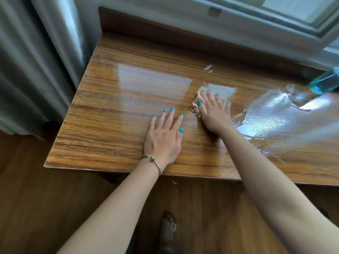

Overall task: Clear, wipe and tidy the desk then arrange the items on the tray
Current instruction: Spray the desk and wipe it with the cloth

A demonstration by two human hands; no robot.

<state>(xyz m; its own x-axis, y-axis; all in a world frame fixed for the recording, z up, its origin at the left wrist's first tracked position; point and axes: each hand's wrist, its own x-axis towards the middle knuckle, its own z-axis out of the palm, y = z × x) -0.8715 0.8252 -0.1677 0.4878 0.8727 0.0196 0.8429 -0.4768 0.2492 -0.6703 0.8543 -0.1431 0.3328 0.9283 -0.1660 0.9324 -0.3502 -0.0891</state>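
Note:
A glossy wooden desk [113,99] fills the view. My right hand [213,110] presses flat on a crumpled beige cloth [195,105] near the desk's middle, fingers straight and spread. The cloth shows only at the hand's left and far edges. My left hand [164,136] rests flat on the bare desk top just left of it, fingers spread, holding nothing. A wet shiny patch [271,114] spreads over the desk to the right of the cloth.
A blue spray bottle [324,83] lies blurred at the desk's right edge. A small clear scrap [208,68] sits near the back. Grey curtain [33,61] hangs at left, a window sill [238,24] runs behind. My sandalled foot [168,228] stands on the wooden floor.

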